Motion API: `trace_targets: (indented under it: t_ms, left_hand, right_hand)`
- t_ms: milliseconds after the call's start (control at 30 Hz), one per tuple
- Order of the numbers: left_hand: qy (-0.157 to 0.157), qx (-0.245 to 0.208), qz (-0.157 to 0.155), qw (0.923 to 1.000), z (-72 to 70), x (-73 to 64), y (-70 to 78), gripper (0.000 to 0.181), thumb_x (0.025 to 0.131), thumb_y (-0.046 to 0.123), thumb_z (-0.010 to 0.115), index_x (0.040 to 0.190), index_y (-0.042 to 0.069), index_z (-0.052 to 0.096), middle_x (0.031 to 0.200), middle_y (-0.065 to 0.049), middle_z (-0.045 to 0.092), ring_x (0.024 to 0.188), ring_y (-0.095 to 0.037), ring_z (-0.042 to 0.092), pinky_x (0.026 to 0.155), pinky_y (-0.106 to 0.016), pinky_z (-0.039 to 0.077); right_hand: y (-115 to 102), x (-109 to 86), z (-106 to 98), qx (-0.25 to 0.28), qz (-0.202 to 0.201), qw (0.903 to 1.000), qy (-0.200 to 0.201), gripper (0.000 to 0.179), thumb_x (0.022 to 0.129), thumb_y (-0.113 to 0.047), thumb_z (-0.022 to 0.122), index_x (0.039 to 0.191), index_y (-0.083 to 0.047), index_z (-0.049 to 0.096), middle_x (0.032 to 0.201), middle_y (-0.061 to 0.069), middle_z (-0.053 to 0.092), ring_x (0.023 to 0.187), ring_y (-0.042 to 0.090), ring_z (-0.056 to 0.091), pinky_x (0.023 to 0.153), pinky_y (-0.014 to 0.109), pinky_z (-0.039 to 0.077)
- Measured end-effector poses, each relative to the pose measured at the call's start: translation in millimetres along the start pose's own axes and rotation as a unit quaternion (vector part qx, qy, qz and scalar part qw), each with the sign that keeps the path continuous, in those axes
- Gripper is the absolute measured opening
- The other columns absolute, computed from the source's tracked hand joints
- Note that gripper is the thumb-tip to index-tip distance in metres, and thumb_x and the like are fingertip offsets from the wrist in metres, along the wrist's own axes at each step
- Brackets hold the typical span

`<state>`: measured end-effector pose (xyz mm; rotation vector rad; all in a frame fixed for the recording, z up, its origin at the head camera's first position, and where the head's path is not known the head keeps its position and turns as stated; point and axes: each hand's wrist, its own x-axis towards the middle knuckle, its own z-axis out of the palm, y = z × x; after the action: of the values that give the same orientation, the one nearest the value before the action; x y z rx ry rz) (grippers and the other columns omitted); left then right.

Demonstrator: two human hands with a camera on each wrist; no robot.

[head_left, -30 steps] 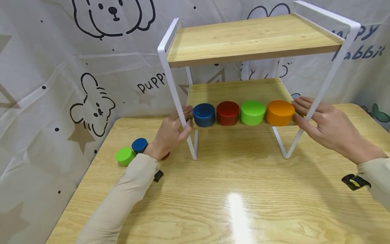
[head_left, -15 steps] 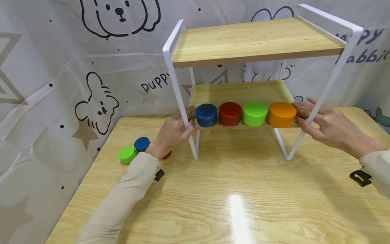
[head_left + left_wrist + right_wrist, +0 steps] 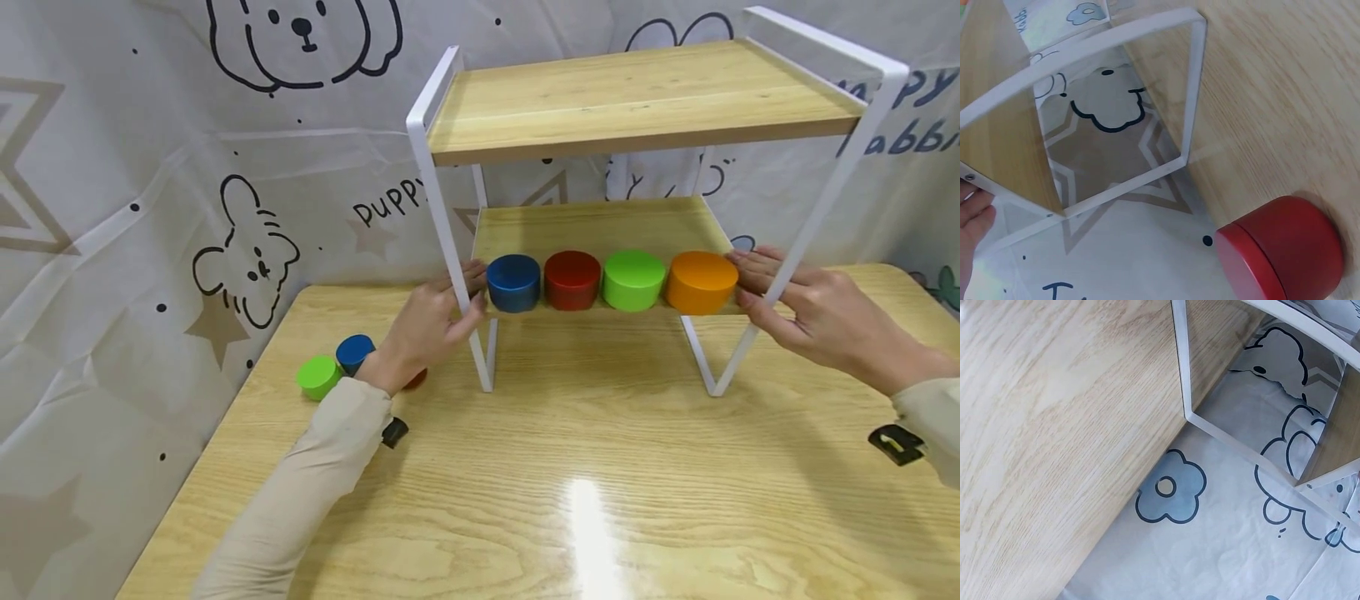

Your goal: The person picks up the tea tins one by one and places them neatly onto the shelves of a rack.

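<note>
In the head view a two-tier shelf rack (image 3: pixel 645 100) with white metal frames and wooden boards stands on the table. Its lower board (image 3: pixel 600 225) carries a front row of round tins: blue (image 3: pixel 513 285), red (image 3: pixel 572 282), green (image 3: pixel 633 282) and orange (image 3: pixel 701 284). My left hand (image 3: pixel 423 329) reaches past the left post, fingertips right at the blue tin and the board's end. On the opposite side my right hand (image 3: pixel 828 312) extends its straight fingers to the board's end next to the orange tin. A few left fingers (image 3: pixel 975 212) show at the rail in the left wrist view; the right wrist view shows no hand.
Left of the rack on the table (image 3: pixel 562 500) stand a green tin (image 3: pixel 318 377) and a blue tin (image 3: pixel 355 353). A red tin (image 3: pixel 1282 253) is mostly hidden behind my left wrist in the head view. A printed cloth (image 3: pixel 150 208) hangs behind.
The head view has shifted slightly, so everything appears a little farther right. Both hands stay at the rack's two ends, and the tins keep their places.
</note>
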<state>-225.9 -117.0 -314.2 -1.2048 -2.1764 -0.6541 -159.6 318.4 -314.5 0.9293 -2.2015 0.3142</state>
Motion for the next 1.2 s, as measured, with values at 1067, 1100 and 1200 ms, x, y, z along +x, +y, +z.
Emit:
trace_targets:
  t_ms: [1067, 1100, 1200]
  left_hand:
    - [-0.209, 0.038, -0.259, 0.9423, -75.5, -96.7, -31.1, 0.05, 0.098, 0.038, 0.05, 0.129, -0.001, 0.056, 0.123, -0.019, 0.062, 0.095, -0.028, 0.064, 0.091, -0.043, 0.052]
    - [-0.22, 0.039, -0.265, 0.9381, -77.3, -101.8, -32.0, 0.048, 0.098, 0.038, 0.051, 0.126, -0.001, 0.058, 0.116, -0.018, 0.065, 0.081, -0.024, 0.063, 0.081, -0.039, 0.055]
    - [-0.257, 0.034, -0.288, 0.922, -81.0, -116.2, -32.2, 0.043, 0.097, 0.037, 0.053, 0.118, 0.001, 0.064, 0.073, -0.007, 0.061, 0.049, -0.011, 0.04, 0.054, -0.028, 0.043]
  right_hand:
    - [4.5, 1.6, 4.8, -0.011, -0.05, 0.9977, 0.044, 0.058, 0.102, -0.048, 0.036, 0.127, -0.002, 0.062, 0.122, 0.023, 0.062, 0.137, 0.005, 0.034, 0.116, 0.023, 0.024]
    - [4.6, 2.5, 5.1, -0.013, -0.054, 0.9975, 0.044, 0.058, 0.102, -0.047, 0.036, 0.127, -0.002, 0.062, 0.121, 0.023, 0.062, 0.136, 0.003, 0.034, 0.116, 0.024, 0.024]
    - [4.6, 3.5, 5.2, -0.016, -0.051, 0.9981, 0.03, 0.058, 0.102, -0.048, 0.035, 0.13, -0.004, 0.06, 0.124, 0.021, 0.061, 0.138, 0.007, 0.032, 0.116, 0.022, 0.022]
